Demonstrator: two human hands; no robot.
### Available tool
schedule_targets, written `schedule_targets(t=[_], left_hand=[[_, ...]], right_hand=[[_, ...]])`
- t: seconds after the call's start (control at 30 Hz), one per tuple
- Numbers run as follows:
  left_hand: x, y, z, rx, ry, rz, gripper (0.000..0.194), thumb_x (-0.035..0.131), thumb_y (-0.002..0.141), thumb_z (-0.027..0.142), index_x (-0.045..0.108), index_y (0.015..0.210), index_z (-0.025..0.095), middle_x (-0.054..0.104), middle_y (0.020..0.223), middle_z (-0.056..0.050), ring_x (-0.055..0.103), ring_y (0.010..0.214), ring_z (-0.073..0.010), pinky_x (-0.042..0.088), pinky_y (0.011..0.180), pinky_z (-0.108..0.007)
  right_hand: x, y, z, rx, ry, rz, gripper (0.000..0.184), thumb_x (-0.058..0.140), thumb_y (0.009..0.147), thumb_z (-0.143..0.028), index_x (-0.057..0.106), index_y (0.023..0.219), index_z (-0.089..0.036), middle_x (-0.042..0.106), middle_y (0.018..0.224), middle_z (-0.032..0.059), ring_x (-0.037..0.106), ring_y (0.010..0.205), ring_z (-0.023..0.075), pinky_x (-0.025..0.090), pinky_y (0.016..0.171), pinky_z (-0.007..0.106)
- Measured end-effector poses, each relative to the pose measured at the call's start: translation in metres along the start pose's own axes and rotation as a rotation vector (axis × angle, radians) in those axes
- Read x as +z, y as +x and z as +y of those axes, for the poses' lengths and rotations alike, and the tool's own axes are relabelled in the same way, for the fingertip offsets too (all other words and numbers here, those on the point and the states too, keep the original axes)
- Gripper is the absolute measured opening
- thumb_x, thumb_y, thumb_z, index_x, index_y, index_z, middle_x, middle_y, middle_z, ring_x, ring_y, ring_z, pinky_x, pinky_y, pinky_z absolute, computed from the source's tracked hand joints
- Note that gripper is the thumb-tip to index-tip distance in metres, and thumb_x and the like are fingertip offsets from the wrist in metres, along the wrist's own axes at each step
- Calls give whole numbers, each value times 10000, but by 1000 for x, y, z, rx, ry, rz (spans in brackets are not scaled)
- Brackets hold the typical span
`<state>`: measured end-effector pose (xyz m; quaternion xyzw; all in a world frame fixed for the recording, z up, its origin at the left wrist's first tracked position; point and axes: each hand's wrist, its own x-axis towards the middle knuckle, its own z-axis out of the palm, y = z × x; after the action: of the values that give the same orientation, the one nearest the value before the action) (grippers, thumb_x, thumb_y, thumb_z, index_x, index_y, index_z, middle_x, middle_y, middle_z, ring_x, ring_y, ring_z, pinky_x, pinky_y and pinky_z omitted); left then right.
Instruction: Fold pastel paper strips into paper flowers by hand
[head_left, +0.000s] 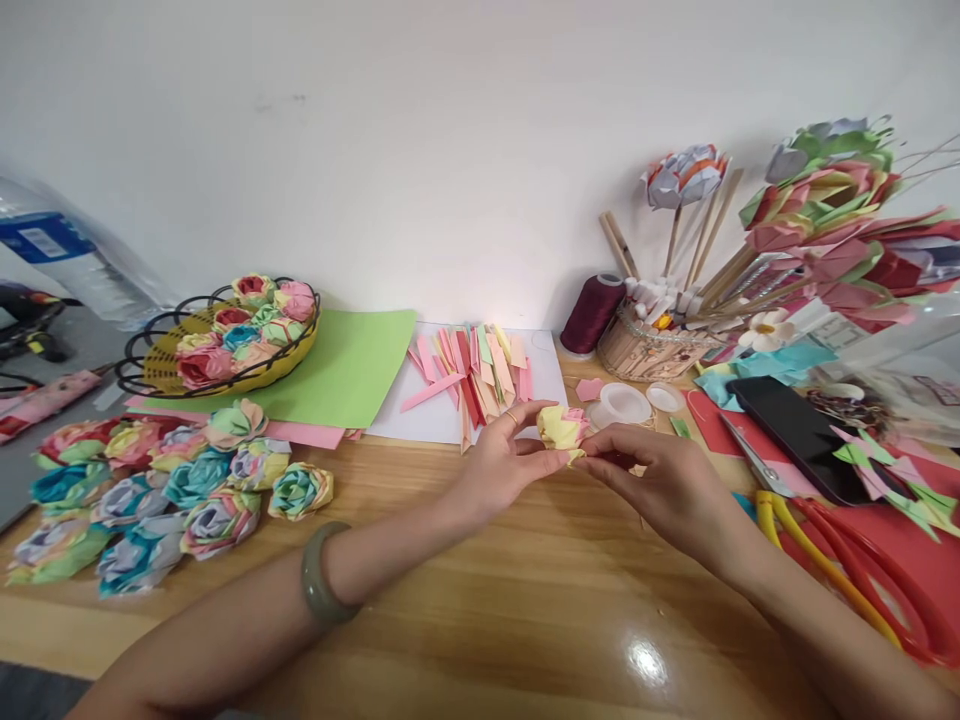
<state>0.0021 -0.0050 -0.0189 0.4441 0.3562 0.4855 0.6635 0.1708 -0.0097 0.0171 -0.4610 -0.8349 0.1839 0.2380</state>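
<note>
A small yellow and pink paper flower (561, 427) is held up over the front of the wooden table. My left hand (510, 450) has its thumb and fingers closed around the flower's left side. From the right, my right hand (645, 465) pinches the flower's lower edge between thumb and fingertips. What exactly lies under those right fingertips is partly hidden. Behind the hands, folded paper strips (480, 375) in pink, red, peach and green lie on a white sheet (382, 420). Round clear plastic lids (625, 403) sit just behind my right hand.
Finished paper flowers (199, 478) cover the table's left side. More fill a yellow basket (161, 365) on green paper (367, 350). At right are a thread spool (592, 315), a stick holder (652, 345), a black phone (799, 435), scissors (757, 460) and larger red-handled scissors (877, 570).
</note>
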Motion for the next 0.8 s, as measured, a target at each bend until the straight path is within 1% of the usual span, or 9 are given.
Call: schedule_targets(t=[0.1, 0.23, 0.3, 0.37, 0.47, 0.53, 0.6, 0.7, 0.8], left_hand=[[0, 1, -2, 33, -3, 15, 403, 685, 631, 167, 533, 1004, 185, 585, 1035, -53, 564, 912, -159, 440, 828, -309], [2, 0, -1, 47, -78, 78, 383, 660, 637, 128, 522, 988, 194, 573, 1042, -42, 535, 972, -161, 431, 826, -289], [4, -1, -1, 42, -116, 74, 390, 651, 634, 110, 513, 986, 205, 564, 1045, -30, 538, 948, -150, 435, 804, -281], [4, -2, -2, 35, -140, 55, 397, 650, 626, 98, 502, 976, 214, 559, 1027, -16, 546, 899, -136, 442, 766, -273], [5, -3, -3, 23, -163, 35, 392, 649, 628, 93, 475, 956, 216, 561, 965, 1, 548, 829, -113, 445, 723, -258], [6, -3, -4, 20, -166, 36, 394, 655, 631, 99, 455, 951, 211, 567, 922, 5, 547, 813, -107, 443, 722, -255], [7, -4, -5, 9, -155, 44, 399, 661, 634, 117, 440, 954, 206, 574, 893, 5, 551, 810, -110, 445, 729, -263], [7, -4, -6, -11, -153, 45, 404, 664, 638, 139, 424, 956, 204, 575, 866, 8, 556, 801, -113, 454, 727, -274], [8, -4, -5, -5, -175, 41, 403, 669, 624, 129, 427, 939, 201, 570, 849, 16, 558, 781, -106, 461, 715, -267]], right_hand=[[1, 0, -3, -26, -21, 64, 153, 479, 838, -240, 586, 745, -182, 638, 693, 32, 567, 608, 149, 433, 535, 264], [-1, 0, -7, -2, 39, 121, 128, 492, 829, -250, 608, 845, -197, 665, 773, 32, 593, 640, 149, 460, 538, 259], [-1, 0, -9, 17, 36, 128, 112, 510, 816, -249, 607, 844, -201, 657, 733, 17, 582, 593, 135, 458, 510, 249], [0, -1, -10, 1, 1, 142, 94, 511, 810, -233, 597, 796, -197, 635, 676, 8, 565, 557, 125, 453, 489, 241], [4, -3, -10, -111, -131, 235, 80, 510, 808, -195, 577, 764, -191, 632, 681, 18, 571, 583, 129, 465, 522, 247], [8, -4, -8, -222, -281, 320, 64, 519, 800, -158, 573, 781, -188, 650, 720, 31, 589, 635, 145, 473, 579, 268], [12, -6, -4, -305, -437, 375, 78, 523, 794, -137, 576, 812, -191, 661, 744, 36, 601, 669, 161, 470, 620, 287], [16, -8, 0, -351, -584, 408, 110, 521, 801, -153, 584, 878, -203, 663, 771, 42, 614, 689, 176, 466, 642, 301], [16, -10, 2, -377, -619, 417, 157, 532, 804, -162, 587, 945, -205, 676, 808, 52, 629, 710, 183, 472, 648, 303]])
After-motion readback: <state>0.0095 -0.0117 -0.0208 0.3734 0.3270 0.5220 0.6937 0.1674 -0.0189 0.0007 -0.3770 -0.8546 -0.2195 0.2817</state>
